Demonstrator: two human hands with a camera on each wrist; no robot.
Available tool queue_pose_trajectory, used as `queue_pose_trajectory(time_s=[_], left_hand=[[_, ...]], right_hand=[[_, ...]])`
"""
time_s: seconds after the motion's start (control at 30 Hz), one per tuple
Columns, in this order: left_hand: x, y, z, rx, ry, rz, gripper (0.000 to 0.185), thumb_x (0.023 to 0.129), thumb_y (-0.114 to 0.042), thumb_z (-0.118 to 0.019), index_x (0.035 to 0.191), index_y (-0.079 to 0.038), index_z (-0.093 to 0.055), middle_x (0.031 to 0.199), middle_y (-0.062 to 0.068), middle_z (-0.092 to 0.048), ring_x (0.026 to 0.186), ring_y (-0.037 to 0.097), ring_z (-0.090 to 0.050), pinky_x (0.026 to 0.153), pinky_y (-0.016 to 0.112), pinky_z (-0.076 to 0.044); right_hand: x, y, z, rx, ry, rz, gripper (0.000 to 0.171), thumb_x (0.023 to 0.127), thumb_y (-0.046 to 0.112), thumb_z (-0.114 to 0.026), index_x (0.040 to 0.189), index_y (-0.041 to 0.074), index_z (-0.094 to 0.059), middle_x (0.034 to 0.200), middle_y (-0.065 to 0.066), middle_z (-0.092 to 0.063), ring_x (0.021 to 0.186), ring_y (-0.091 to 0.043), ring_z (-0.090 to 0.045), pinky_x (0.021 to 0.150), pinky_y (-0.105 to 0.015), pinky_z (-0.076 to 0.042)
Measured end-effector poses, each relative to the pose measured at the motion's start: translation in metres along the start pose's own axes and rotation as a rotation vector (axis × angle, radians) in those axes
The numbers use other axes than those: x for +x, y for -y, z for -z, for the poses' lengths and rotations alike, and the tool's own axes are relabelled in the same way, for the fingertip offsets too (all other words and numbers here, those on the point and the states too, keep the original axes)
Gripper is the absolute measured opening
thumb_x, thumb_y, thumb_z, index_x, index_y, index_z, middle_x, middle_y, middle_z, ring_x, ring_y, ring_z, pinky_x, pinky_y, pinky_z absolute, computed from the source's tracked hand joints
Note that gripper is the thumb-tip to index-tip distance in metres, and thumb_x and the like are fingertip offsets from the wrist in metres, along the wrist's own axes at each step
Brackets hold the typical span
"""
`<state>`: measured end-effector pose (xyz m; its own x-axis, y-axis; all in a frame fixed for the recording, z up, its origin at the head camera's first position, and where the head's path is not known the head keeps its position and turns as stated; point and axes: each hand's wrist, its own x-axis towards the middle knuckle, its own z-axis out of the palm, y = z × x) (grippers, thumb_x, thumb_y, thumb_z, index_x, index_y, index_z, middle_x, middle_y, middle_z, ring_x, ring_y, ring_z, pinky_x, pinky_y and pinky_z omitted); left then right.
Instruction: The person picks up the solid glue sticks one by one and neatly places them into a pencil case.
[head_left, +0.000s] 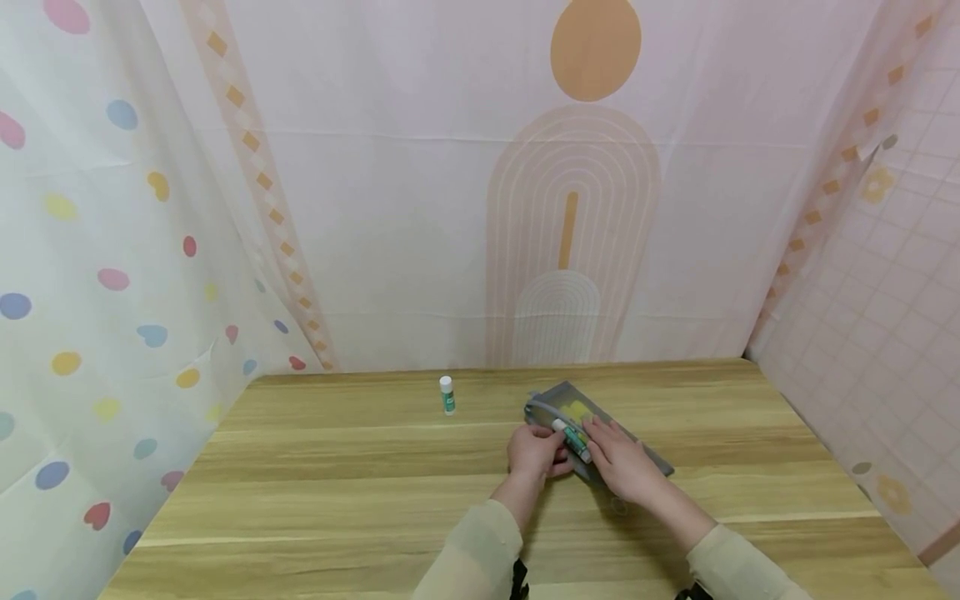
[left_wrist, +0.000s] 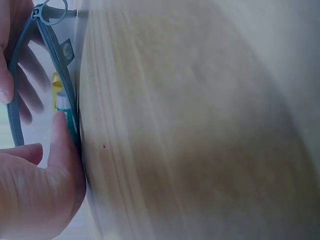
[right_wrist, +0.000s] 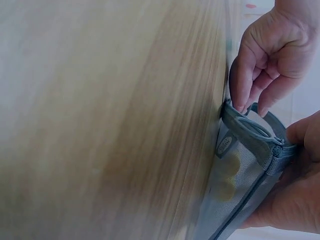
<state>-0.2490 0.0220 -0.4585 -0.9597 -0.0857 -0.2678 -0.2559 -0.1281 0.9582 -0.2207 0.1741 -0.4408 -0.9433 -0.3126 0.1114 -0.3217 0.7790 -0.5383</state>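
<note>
Head view only: a second glue stick stands upright far left of the hands, well apart. Wrist views show the zipper ring. The grey mesh pouch lies mid-table. Left hand fingers curl on its open edge; right hand pinches a glue stick at the opening. Bare table lies left and near.

Left hand at pouch zipper

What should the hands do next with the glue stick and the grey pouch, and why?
Probably slide the glue stick further into the pouch. The right hand holds it at the zipper opening, the left hand grips the pouch edge, and much of the stick seems to lie outside.
</note>
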Motion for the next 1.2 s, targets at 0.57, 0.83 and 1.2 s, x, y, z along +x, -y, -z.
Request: queue_pose_trajectory(time_s=[0.57,0.83,1.2], left_hand=[[-0.012,-0.003,0.001,0.058,0.005,-0.003,0.02,0.092,0.002,-0.063,0.111,0.009,-0.062,0.076,0.011,-0.063,0.066,0.017,-0.063,0.055,0.032,-0.061],[-0.017,-0.007,0.003,0.016,0.032,-0.005,0.024,0.091,0.001,-0.063,0.114,0.009,-0.062,0.083,0.013,-0.066,0.068,0.016,-0.063,0.054,0.03,-0.06],[-0.022,-0.01,0.011,-0.071,0.072,-0.007,0.027,0.091,-0.001,-0.064,0.116,0.01,-0.06,0.087,0.014,-0.067,0.068,0.015,-0.063,0.059,0.032,-0.061]], right_hand=[[0.0,0.002,0.001,0.013,-0.001,-0.004,0.042,0.105,0.012,-0.045,0.143,-0.005,-0.046,0.148,-0.03,-0.039,0.136,-0.055,-0.028,0.098,-0.083,-0.02],[-0.001,0.002,0.001,0.011,0.006,-0.003,0.042,0.105,0.012,-0.046,0.143,-0.004,-0.046,0.148,-0.03,-0.04,0.135,-0.056,-0.029,0.097,-0.084,-0.02],[0.0,0.003,0.001,0.018,0.008,-0.012,0.041,0.105,0.012,-0.046,0.143,-0.003,-0.048,0.147,-0.029,-0.04,0.134,-0.056,-0.031,0.096,-0.084,-0.02]])
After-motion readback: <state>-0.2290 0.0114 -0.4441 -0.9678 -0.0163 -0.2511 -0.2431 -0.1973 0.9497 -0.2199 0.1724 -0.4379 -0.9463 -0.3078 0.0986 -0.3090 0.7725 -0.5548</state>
